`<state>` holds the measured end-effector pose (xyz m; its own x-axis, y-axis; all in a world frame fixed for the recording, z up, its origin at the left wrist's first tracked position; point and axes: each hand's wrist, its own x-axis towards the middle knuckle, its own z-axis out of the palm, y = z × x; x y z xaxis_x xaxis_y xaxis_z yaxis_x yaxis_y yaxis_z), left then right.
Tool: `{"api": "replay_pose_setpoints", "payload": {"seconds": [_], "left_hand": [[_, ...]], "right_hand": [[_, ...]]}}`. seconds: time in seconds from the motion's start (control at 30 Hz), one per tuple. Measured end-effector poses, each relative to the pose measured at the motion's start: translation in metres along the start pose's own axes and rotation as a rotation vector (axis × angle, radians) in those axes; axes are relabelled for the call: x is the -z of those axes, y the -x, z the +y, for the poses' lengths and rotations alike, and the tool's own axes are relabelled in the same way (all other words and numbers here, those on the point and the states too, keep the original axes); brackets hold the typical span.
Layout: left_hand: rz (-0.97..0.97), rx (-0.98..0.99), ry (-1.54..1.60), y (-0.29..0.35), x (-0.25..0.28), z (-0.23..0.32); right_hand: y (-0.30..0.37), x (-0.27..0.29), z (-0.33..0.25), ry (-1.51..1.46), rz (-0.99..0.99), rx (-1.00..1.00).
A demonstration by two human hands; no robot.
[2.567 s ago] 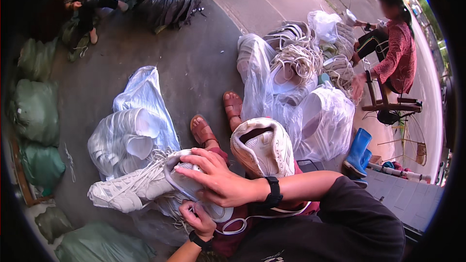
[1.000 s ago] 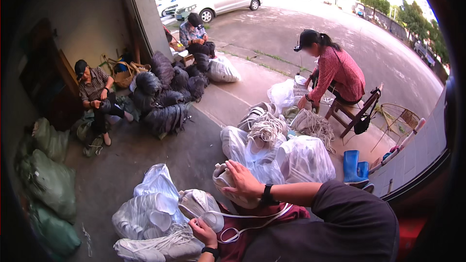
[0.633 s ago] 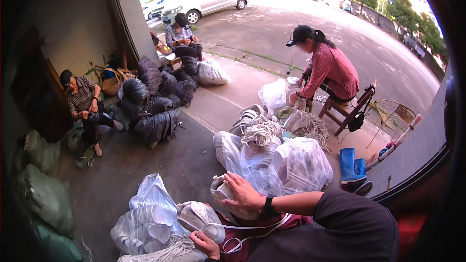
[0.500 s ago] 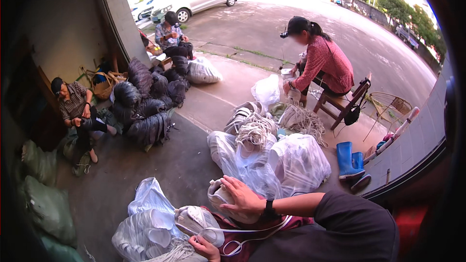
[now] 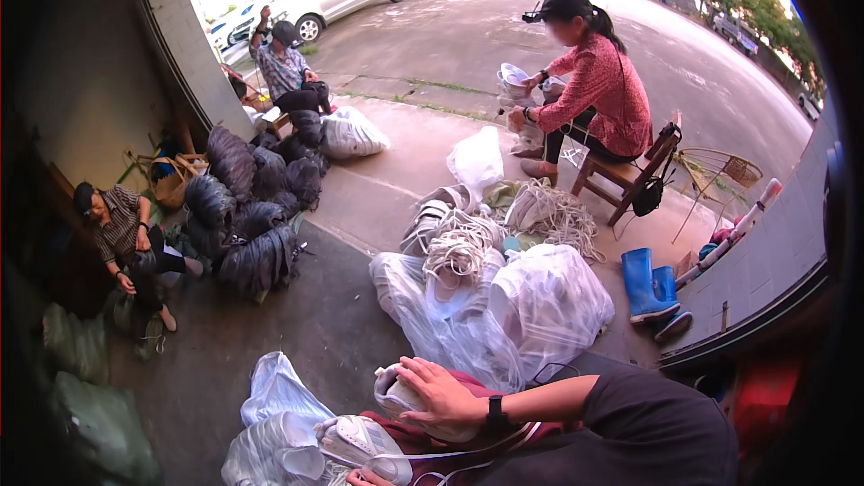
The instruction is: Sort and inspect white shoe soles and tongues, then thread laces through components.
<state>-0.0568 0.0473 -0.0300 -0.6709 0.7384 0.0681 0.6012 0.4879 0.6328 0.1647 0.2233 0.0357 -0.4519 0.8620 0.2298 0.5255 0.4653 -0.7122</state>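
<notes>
My right hand [image 5: 443, 393], with a dark watch at its wrist, wraps over a pale grey sneaker [image 5: 392, 391] on the maroon cloth [image 5: 517, 378] across my lap. Its thumb and fingers lie around the shoe's upper. Beside it is a second sneaker, white and grey [image 5: 363, 443], toe toward the left. Only part of my left hand [image 5: 366, 478] shows at the lower edge, just below that second sneaker; its fingers look curled, and what they hold is hidden. A flat white shoelace [image 5: 454, 456] runs from the second sneaker across my lap.
Clear plastic bags of shoes [image 5: 556, 301] and a bundle of laces [image 5: 463, 247] lie ahead. Blue boots [image 5: 646, 286] stand at the right. A person in red [image 5: 605, 94] sits on a wooden chair. Two more people sit at the left near black bundles [image 5: 256, 216]. Green sacks [image 5: 103, 427] lie at far left.
The view has shifted, so my left hand sits mostly below the lower edge. My right hand stays on the sneaker. The far seated person has raised an arm; the one in red has lifted a white item.
</notes>
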Motion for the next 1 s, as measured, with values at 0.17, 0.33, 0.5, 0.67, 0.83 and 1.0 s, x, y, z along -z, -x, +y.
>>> {"api": "replay_pose_setpoints", "payload": {"seconds": [0.17,0.33,0.5,0.67,0.83,1.0], "left_hand": [[0.089,-0.024,0.031,0.001,-0.002,0.027],[0.07,0.043,0.01,0.01,0.008,0.05],[0.1,0.115,0.001,0.021,0.015,0.037],[0.057,0.08,-0.022,0.019,0.029,0.017],[0.035,0.073,0.036,0.026,0.031,0.001],[0.04,0.025,0.063,0.036,0.043,-0.023]], "right_hand": [[-0.017,0.008,0.013,-0.045,-0.034,0.025],[-0.022,0.006,0.02,-0.051,-0.05,0.067],[-0.024,0.005,0.013,-0.065,-0.072,0.071],[-0.022,-0.004,-0.008,-0.065,-0.066,0.052],[-0.005,-0.012,-0.028,-0.028,-0.067,0.038],[0.02,-0.025,-0.044,-0.038,-0.022,0.049]]}}
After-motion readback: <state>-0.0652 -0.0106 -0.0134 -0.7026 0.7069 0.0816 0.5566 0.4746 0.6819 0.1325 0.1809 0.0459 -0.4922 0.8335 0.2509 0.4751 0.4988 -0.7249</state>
